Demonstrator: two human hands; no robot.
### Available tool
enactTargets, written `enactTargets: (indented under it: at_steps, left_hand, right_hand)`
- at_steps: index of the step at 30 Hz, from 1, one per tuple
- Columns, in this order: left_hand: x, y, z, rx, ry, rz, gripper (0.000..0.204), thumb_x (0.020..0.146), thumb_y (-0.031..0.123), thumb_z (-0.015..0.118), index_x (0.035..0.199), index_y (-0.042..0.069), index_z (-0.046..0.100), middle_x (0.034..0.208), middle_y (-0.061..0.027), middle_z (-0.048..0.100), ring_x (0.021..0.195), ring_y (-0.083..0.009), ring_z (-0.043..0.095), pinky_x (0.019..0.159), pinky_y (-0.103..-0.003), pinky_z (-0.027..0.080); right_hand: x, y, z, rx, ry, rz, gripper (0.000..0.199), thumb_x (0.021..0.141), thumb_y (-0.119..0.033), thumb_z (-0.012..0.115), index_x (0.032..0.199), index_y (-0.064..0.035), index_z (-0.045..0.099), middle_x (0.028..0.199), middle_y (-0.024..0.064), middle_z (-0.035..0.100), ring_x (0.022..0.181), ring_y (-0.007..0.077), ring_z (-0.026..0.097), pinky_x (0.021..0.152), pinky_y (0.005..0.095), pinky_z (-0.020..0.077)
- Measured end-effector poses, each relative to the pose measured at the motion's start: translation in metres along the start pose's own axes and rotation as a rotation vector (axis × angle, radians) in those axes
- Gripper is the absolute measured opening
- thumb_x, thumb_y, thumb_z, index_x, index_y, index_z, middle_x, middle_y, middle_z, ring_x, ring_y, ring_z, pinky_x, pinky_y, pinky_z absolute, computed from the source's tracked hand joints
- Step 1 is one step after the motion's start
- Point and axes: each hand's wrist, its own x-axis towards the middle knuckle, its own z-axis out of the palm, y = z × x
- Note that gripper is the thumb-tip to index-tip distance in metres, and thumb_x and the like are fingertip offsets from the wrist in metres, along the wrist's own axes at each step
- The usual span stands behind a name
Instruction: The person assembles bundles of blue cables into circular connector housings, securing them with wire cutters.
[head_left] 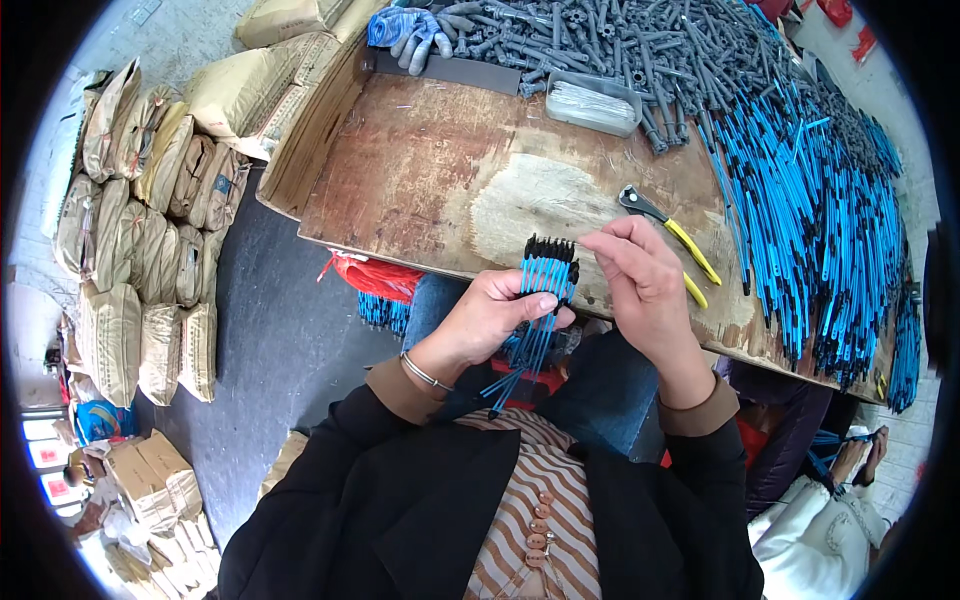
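My left hand is closed round a bundle of thin blue sticks with black ends. Its thumb presses across the front of the bundle, and the black ends line up at the top. Lower down, the blue lengths fan out loosely above my lap. Beside the black ends, my right hand has thumb and fingers drawn together in a pinch; whatever lies between them is too small to make out. Yellow-handled pincers lie on the worn wooden table just beyond my right hand.
A clear plastic box holds thin white strips. Dark grey plastic parts heap at the back, near blue-grey gloves. More blue sticks pile at right. Brown sacks stack at left. Another person's hand shows at lower right.
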Motion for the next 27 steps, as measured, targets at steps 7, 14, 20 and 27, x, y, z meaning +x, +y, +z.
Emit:
enactTargets:
  at_steps: [7,14,20,27]
  left_hand:
    - [-0.002,0.006,-0.002,-0.043,-0.018,-0.04,0.017,0.087,0.009,0.057,0.101,0.0,0.061,0.088,-0.0091,0.065,0.084,-0.018,0.065,0.075,-0.03,0.053]
    - [-0.001,0.007,-0.005,-0.108,-0.061,-0.053,0.019,0.086,0.01,0.059,0.102,0.001,0.062,0.088,-0.0075,0.066,0.084,-0.0173,0.065,0.075,-0.029,0.053]
    - [-0.001,0.007,-0.007,-0.092,-0.059,-0.037,0.02,0.086,0.011,0.059,0.103,0.001,0.062,0.089,-0.0081,0.066,0.084,-0.0178,0.065,0.074,-0.029,0.053]
    - [0.0,0.007,-0.009,-0.062,-0.074,-0.033,0.022,0.086,0.013,0.06,0.104,0.001,0.061,0.09,-0.0099,0.066,0.085,-0.018,0.065,0.076,-0.029,0.052]
  right_hand:
    - [0.009,-0.002,-0.004,-0.179,-0.047,-0.269,0.021,0.074,0.009,0.057,0.093,0.0004,0.061,0.081,0.0116,0.054,0.073,0.0253,0.055,0.063,0.0303,0.0444]
    - [0.01,0.002,-0.002,-0.098,-0.063,-0.224,0.023,0.07,0.01,0.058,0.092,0.0006,0.06,0.082,0.0113,0.053,0.073,0.0261,0.055,0.062,0.0317,0.0444]
    - [0.016,-0.008,-0.006,-0.226,-0.046,-0.332,0.025,0.068,0.01,0.058,0.091,0.0001,0.061,0.082,0.0106,0.053,0.073,0.027,0.055,0.061,0.0324,0.0445]
    - [0.019,-0.005,-0.003,-0.163,-0.075,-0.291,0.028,0.066,0.009,0.058,0.091,-0.0006,0.061,0.082,0.0107,0.054,0.074,0.027,0.055,0.062,0.033,0.045]
